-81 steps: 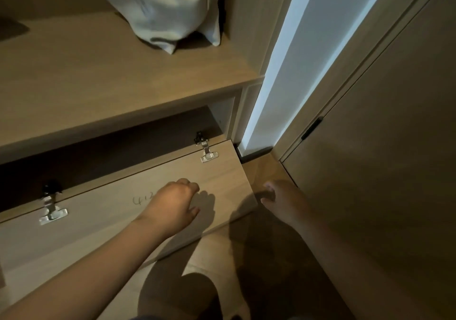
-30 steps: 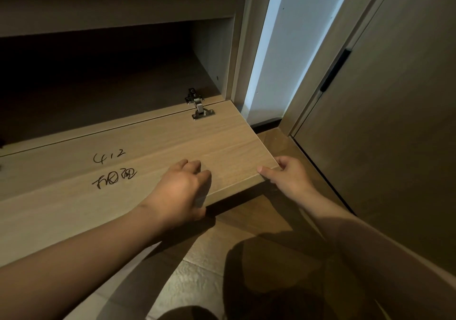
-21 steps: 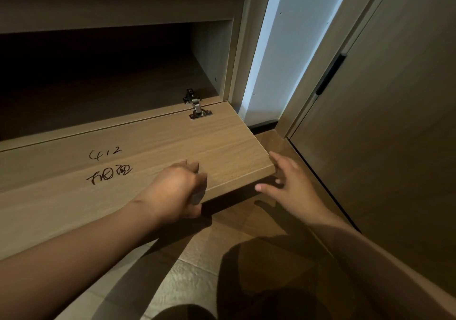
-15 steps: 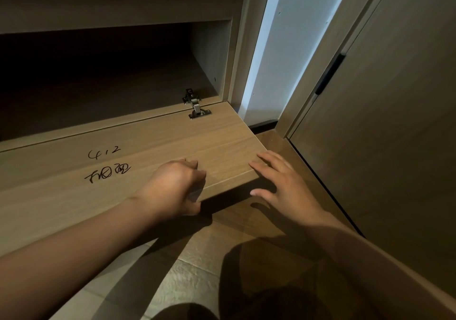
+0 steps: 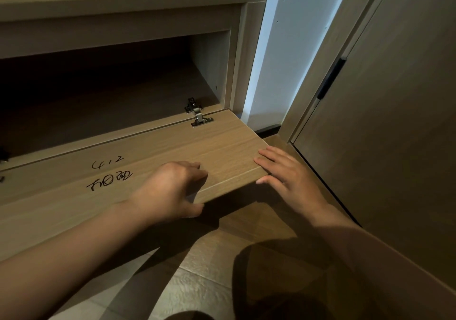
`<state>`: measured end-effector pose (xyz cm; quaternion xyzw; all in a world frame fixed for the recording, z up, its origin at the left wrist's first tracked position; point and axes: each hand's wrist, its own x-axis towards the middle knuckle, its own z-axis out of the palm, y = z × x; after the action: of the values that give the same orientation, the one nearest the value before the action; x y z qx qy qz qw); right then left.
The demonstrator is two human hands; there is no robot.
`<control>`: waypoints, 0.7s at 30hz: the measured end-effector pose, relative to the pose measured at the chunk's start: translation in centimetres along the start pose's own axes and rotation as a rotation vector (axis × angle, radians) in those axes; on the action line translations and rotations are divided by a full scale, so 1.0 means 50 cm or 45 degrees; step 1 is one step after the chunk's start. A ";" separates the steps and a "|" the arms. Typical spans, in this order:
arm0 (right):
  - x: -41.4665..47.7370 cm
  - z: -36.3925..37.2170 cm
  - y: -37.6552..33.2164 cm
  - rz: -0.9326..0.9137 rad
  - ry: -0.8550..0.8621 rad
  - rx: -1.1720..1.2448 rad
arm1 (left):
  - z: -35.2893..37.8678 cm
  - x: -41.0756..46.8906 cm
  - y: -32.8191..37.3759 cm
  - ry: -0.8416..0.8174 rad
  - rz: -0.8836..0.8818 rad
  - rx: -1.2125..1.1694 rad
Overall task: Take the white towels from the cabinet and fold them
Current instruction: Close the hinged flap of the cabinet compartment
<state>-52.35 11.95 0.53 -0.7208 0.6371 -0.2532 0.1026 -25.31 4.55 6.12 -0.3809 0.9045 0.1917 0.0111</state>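
Observation:
The low cabinet's wooden flap door (image 5: pixel 222 151) hangs folded down, nearly level, with black handwriting on its inner face. My left hand (image 5: pixel 170 191) grips the flap's front edge, fingers curled over the top and thumb under it. My right hand (image 5: pixel 286 176) rests flat and spread on the flap's front right corner. Behind the flap the cabinet compartment (image 5: pixel 98 92) is dark, and no towels show in it. No white towel is in view.
A metal hinge (image 5: pixel 197 114) joins the flap to the cabinet at the right. A white wall strip (image 5: pixel 276 55) and a tall wooden door (image 5: pixel 394 122) with a dark handle (image 5: pixel 330 80) stand to the right. Tiled floor (image 5: pixel 197 282) lies below.
The view dropped from the upper shelf with its white cloth bundle to the low compartment. The flap came down. My right hand lifted off the corner, then settled flat on it.

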 end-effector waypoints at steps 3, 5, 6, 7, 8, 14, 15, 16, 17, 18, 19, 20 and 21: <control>0.000 -0.002 -0.004 0.004 0.025 0.013 | -0.005 -0.005 -0.002 0.028 -0.006 -0.017; 0.001 -0.004 -0.008 0.010 0.033 0.030 | -0.012 -0.007 -0.001 0.020 -0.005 -0.019; 0.001 -0.006 -0.010 0.015 0.038 0.036 | -0.018 -0.007 0.001 0.015 -0.008 -0.025; 0.003 -0.008 -0.014 0.024 0.053 0.044 | -0.026 -0.006 0.001 0.014 -0.011 -0.033; 0.006 -0.012 -0.018 0.033 0.079 0.059 | -0.038 -0.004 0.002 0.021 -0.014 -0.045; 0.085 -0.077 -0.056 0.010 0.245 0.128 | -0.132 0.014 0.023 0.062 0.023 -0.014; 0.104 -0.089 -0.063 -0.001 0.253 0.133 | -0.147 0.017 0.025 0.073 0.025 -0.002; 0.121 -0.099 -0.069 0.000 0.257 0.139 | -0.162 0.019 0.026 0.088 0.023 0.001; 0.137 -0.108 -0.075 0.010 0.258 0.146 | -0.177 0.021 0.025 0.108 0.021 0.003; 0.151 -0.116 -0.080 0.022 0.258 0.153 | -0.190 0.023 0.024 0.129 0.018 0.007; 0.162 -0.122 -0.084 0.032 0.258 0.159 | -0.202 0.024 0.022 0.149 0.011 0.011; 0.175 -0.129 -0.088 0.040 0.258 0.166 | -0.215 0.025 0.020 0.170 0.002 0.013; 0.185 -0.133 -0.091 0.050 0.253 0.174 | -0.223 0.026 0.020 0.190 -0.009 0.015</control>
<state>-51.13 4.92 10.50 -0.6707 0.6395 -0.3643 0.0927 -25.51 0.34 16.58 -0.3971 0.9026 0.1572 -0.0535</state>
